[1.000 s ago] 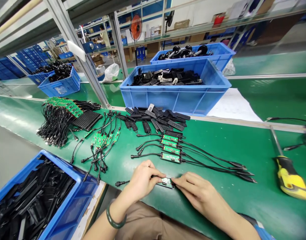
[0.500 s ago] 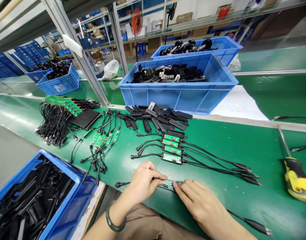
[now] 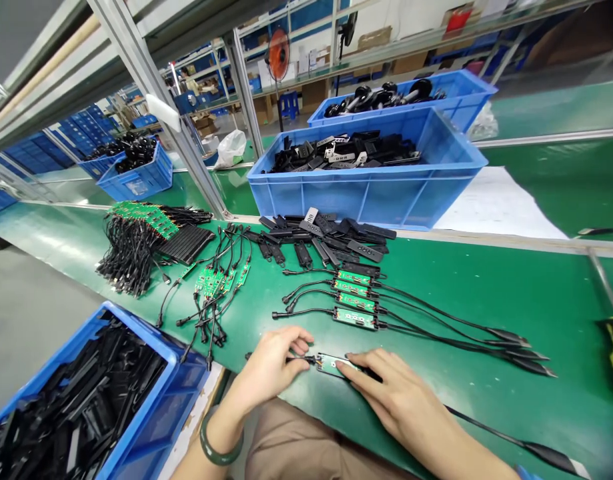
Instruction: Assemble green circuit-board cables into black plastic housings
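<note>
Right grip (image 3: 400,395) atop the circuit board (image 3: 328,363), left grip (image 3: 272,365) at its cable (image 3: 311,360).

Green circuit board (image 3: 330,364), black cables (image 3: 506,437), blue bins (image 3: 356,197), green tabletop (image 3: 486,287)

The left forearm (image 3: 199,465) rises from the lower edge toward the upper right, with the left wrist (image 3: 236,400) leading into the left hand (image 3: 273,360), whose thumb (image 3: 297,365) points right beneath bent fingers (image 3: 297,335), their visible tips spaced apart from it. The right forearm (image 3: 469,447) enters from the lower right corner and slopes toward the upper left, carrying the right hand (image 3: 391,383) with its back facing upward and its foremost digits extended leftward. The two hands face each other, slightly apart, at similar height.
</note>
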{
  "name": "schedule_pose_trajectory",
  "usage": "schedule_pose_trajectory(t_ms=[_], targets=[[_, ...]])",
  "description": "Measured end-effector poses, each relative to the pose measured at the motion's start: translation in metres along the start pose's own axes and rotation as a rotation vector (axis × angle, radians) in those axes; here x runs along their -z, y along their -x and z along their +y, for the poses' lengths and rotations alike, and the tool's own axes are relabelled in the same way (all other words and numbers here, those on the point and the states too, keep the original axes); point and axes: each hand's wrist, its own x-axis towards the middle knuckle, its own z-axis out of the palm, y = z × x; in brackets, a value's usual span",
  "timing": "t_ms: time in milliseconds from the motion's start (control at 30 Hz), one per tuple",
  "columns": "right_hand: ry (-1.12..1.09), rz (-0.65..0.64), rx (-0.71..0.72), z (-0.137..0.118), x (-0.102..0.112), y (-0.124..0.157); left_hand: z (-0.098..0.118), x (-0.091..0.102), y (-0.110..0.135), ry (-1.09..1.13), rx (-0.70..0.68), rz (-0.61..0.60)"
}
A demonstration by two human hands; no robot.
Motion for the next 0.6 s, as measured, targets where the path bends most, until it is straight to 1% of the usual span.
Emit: schedule_pose_trajectory(t_ms=[33,100,200,333,400,467,600], targets=[[0.021,0.014,0.013,0.001,0.000,0.000,-0.002,0.001,0.001,-0.011,0.019,0.030],[0.047,0.039,0.028,0.003,0.000,0.000,-0.006,0.000,0.001,-0.048,0.012,0.072],[0.077,0.071,0.044,0.004,0.000,-0.001,-0.011,-0.006,0.000,-0.065,-0.059,0.129],[0.092,0.061,0.036,0.003,-0.002,0.000,-0.018,-0.015,0.002,-0.044,-0.172,0.180],[0.089,0.056,0.023,0.003,-0.003,0.001,-0.021,-0.020,0.004,-0.070,-0.246,0.208],[0.078,0.055,0.015,0.003,-0.004,0.002,-0.023,-0.024,0.007,-0.154,-0.323,0.262],[0.043,0.055,0.026,0.004,-0.006,0.002,-0.026,-0.031,0.008,-0.391,-0.493,0.391]])
